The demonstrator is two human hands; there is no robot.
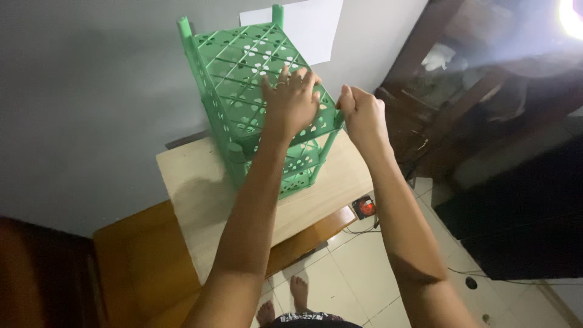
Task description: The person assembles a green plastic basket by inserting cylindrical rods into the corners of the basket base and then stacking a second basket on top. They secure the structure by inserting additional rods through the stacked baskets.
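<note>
Below, at the near edge, two bare feet (285, 300) stand on the pale tiled floor (358, 273). Further up, a light wooden board (200, 200) lies on a brown table (130, 261). On the board stands a green plastic rack (243, 73) with perforated shelves. The left hand (291, 103) lies spread and flat on the top shelf, fingers released. The right hand (362, 112) is clenched around the rack's corner post. Behind, a white paper (316, 27) hangs on the grey wall (91, 91).
</note>
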